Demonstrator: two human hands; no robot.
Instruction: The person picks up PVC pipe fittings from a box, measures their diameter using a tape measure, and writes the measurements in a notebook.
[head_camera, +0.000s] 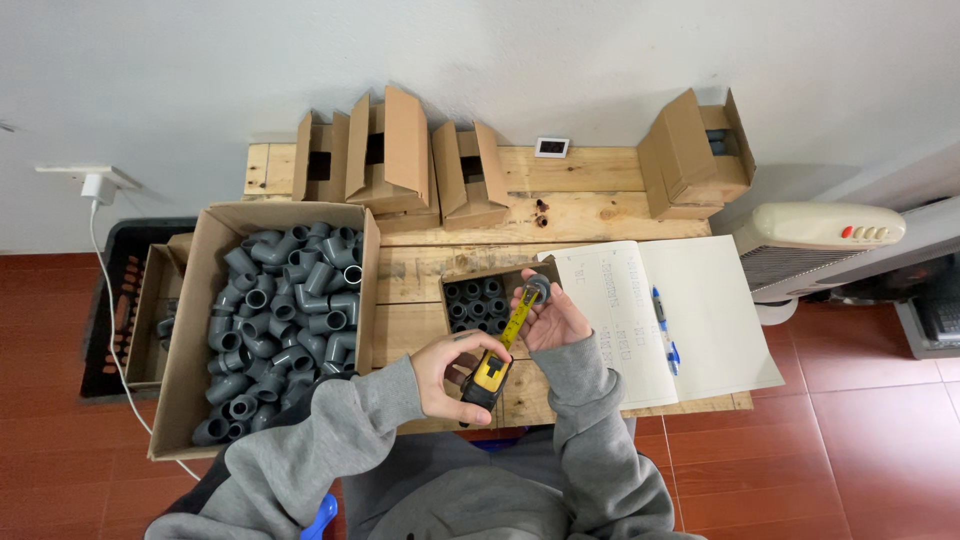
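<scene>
My left hand (447, 374) grips a yellow and black tape measure (489, 373), its yellow blade (517, 316) drawn out up and to the right. My right hand (553, 315) holds a small grey pipe fitting (537, 290) at the blade's end, just above a small open cardboard box (452, 283) packed with similar grey fittings (478, 302). Both hands hover over the front of a wooden pallet table (580, 215).
A large open carton (200, 270) heaped with grey pipe elbows stands at the left. An open notebook (700, 310) with a blue pen (662, 328) lies to the right. Several folded small boxes (400, 160) line the table's back. A black crate (118, 300) and a white fan heater (820, 235) flank the table.
</scene>
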